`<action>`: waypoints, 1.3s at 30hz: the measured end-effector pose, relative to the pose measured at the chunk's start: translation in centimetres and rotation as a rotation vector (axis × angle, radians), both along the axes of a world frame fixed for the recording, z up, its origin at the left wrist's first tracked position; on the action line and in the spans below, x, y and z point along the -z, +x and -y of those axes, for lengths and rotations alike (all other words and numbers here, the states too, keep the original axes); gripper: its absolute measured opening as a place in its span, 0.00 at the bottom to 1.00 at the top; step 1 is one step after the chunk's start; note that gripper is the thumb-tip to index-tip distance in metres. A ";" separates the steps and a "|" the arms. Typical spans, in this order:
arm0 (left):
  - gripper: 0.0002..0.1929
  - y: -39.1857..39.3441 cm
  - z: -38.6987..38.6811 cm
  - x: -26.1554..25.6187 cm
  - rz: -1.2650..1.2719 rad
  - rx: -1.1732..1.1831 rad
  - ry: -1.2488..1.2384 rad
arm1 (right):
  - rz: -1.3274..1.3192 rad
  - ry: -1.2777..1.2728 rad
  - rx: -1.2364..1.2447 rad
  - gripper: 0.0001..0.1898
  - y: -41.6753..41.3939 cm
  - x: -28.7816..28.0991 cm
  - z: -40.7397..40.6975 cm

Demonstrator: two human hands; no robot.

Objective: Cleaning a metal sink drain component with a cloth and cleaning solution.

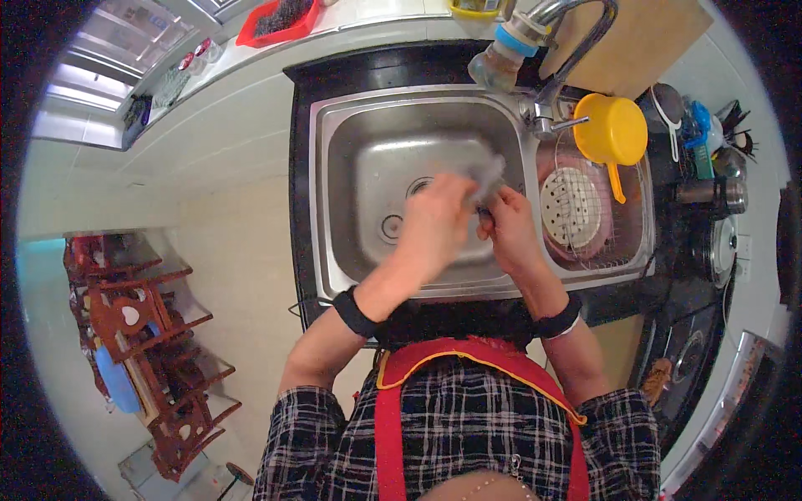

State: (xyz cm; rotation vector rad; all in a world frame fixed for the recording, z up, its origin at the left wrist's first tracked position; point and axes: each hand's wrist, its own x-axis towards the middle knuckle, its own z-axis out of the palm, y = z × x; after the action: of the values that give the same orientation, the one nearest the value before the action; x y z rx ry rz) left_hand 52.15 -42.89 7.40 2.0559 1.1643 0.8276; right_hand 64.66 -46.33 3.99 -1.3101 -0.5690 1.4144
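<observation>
Both my hands are over the large basin of a stainless steel sink (388, 150). My left hand (438, 219) is blurred by motion, its fingers bent at a greyish, blurred item (490, 178) that I cannot name. On the other side of that item, my right hand (510, 222) pinches its lower end between thumb and fingers. A small dark part shows at those fingertips. The faucet (545, 119), with a blue-ringed filter (510, 50) on its spout, stands behind the basin to the right.
A yellow plastic dipper (611, 131) rests over the smaller basin, above a wire basket (589, 250) and a white perforated oval tray (570, 206). A cutting board (633, 44) leans behind. A steel thermos (711, 191) and a lidded pot (723, 244) stand at the right. A red tray (279, 25) sits on the ledge.
</observation>
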 end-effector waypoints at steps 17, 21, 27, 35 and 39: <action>0.08 -1.7 -1.4 0.4 0.234 -0.176 -0.550 | -0.075 0.012 0.123 0.08 0.5 -1.9 -1.2; 0.08 -1.1 -0.4 0.9 0.244 -0.139 -0.060 | -0.021 0.039 0.083 0.09 0.0 -1.1 -1.1; 0.10 -0.5 -0.6 0.5 0.101 -0.020 0.053 | 0.022 -0.018 0.027 0.10 -0.2 -1.0 -0.8; 0.09 -0.4 -0.9 0.7 -0.020 -0.003 0.076 | 0.073 -0.048 0.039 0.10 -0.2 0.1 -0.4; 0.09 -0.4 -0.1 0.5 -0.037 0.083 0.089 | 0.015 -0.041 0.023 0.10 -0.2 0.1 -0.5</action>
State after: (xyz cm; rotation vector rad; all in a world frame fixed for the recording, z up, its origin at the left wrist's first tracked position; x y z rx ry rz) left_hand 51.75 -42.77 6.94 2.1851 1.0709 0.8172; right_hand 64.48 -45.86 3.86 -1.3568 -0.5367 1.4049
